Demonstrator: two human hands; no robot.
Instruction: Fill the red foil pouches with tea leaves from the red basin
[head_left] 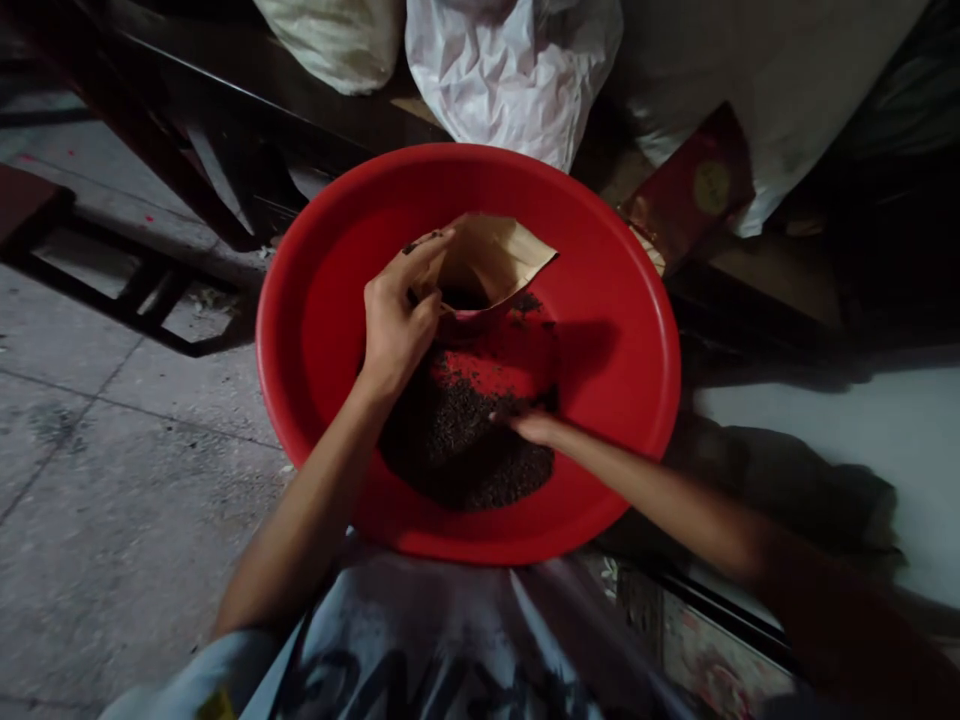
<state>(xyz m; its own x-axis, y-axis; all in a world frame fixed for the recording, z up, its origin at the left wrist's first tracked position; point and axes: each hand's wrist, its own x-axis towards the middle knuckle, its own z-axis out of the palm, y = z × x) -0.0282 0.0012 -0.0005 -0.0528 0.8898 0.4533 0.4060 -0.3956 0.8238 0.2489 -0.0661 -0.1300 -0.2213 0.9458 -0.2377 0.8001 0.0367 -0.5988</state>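
Observation:
A large red plastic basin (615,400) sits in front of me, with a heap of dark, dry, loose bits like tea leaves (472,460) across its bottom. My left hand (405,305) grips the rim of a paper pouch (517,255), tan inside, and keeps its mouth open above the heap. Dark bits cling to the left fingers. Low in the basin, my right hand (534,427) is in the heap, cupped around some of the dark leaves. Its thumb shows; the other fingers are mostly hidden among them.
Behind the basin stand a white plastic sack (517,80) and a pale sack (337,40). A dark red printed pouch (701,185) leans at the right. On the left, a dark wooden stool (135,290) is on the grey tiled floor (150,480).

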